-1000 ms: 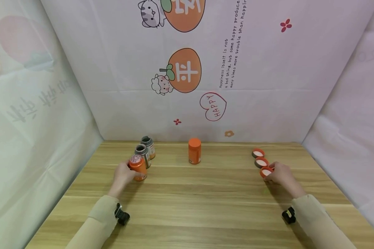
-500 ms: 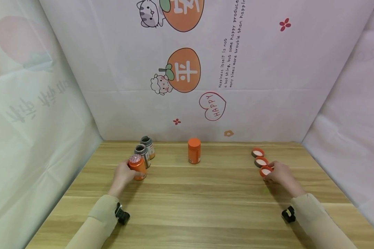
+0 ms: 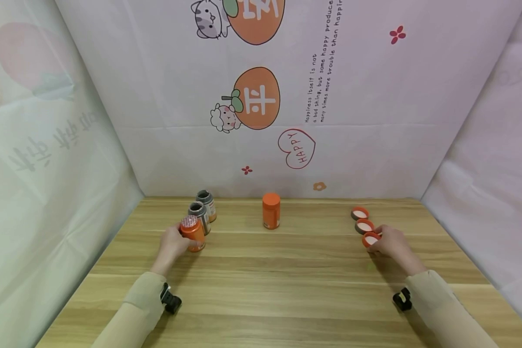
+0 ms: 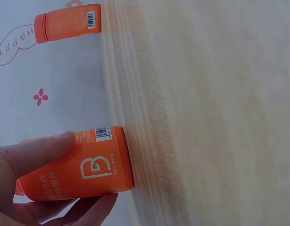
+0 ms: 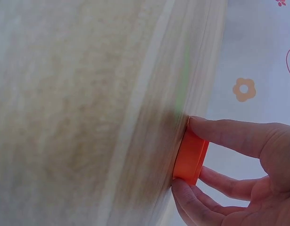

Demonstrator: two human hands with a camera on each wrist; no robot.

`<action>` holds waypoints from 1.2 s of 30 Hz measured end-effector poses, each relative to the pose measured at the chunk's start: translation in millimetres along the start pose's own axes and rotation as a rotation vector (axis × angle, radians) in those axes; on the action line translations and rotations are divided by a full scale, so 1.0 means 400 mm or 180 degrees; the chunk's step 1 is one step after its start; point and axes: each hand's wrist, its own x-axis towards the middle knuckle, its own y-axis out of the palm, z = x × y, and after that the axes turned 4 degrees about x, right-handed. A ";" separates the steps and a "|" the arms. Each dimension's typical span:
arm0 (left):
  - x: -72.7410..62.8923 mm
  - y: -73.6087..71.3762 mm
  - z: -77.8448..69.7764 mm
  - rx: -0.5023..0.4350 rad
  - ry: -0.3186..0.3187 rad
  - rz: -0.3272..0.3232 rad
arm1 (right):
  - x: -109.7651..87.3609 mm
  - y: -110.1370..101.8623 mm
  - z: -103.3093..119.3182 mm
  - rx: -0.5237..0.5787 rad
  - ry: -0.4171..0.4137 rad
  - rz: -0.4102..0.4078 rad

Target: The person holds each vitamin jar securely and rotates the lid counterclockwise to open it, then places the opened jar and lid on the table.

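On the left side of the table, my left hand [image 3: 172,245] grips an orange pill bottle [image 4: 83,165] with thumb and fingers round its body. That bottle stands upright, lidless, its mouth covered by a patterned seal. Just behind it are two grey open-mouthed bottles, a nearer one [image 3: 198,216] and a farther one [image 3: 207,205]. Over on the right, my right hand [image 3: 390,241] pinches an orange cap [image 5: 189,155] by its sides. The cap lies on the table with its white inside facing up. Beyond it are two more upturned caps, the middle [image 3: 364,226] and the far one [image 3: 359,213].
A capped orange bottle [image 3: 271,211] stands upright near the back middle of the wooden table [image 3: 278,290]. White printed sheets form a back wall [image 3: 365,106] and side walls. A black camera sits on each wrist.
Almost nothing differs. Both hands keep their hold on the orange bottle and the orange cap, and the view has shifted very slightly.
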 end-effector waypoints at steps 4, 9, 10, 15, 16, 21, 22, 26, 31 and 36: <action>0.000 0.001 0.002 -0.0027 -0.0002 0.0004 | 0.000 0.001 0.000 -0.0001 -0.0022 0.0002; 0.000 0.003 0.005 -0.0029 -0.0002 0.0044 | -0.001 0.001 -0.001 -0.0009 -0.0049 0.0000; 0.000 0.003 0.006 -0.0030 -0.0002 0.0056 | -0.001 0.001 -0.001 -0.0008 -0.0053 0.0003; 0.000 0.003 0.008 -0.0034 0.0016 0.0119 | -0.003 0.000 -0.002 -0.0014 -0.0079 0.0004; 0.000 0.003 0.008 -0.0040 0.0016 0.0129 | -0.003 0.000 -0.002 -0.0016 -0.0083 0.0004; -0.004 0.001 0.008 -0.0095 -0.0007 0.0171 | -0.007 -0.003 -0.002 0.0035 -0.0075 0.0015; -0.005 0.001 0.008 -0.0102 -0.0010 0.0173 | -0.008 -0.004 -0.002 0.0039 -0.0070 0.0018; -0.013 -0.002 0.010 -0.0144 0.0003 0.0148 | -0.013 -0.009 -0.004 0.0037 -0.0047 0.0039; -0.023 -0.007 0.012 -0.0171 0.0034 0.0111 | -0.019 -0.018 -0.005 0.0105 0.0036 0.0128; -0.030 -0.015 0.015 -0.0144 0.0029 0.0125 | -0.026 -0.024 -0.011 0.0200 0.0084 0.0186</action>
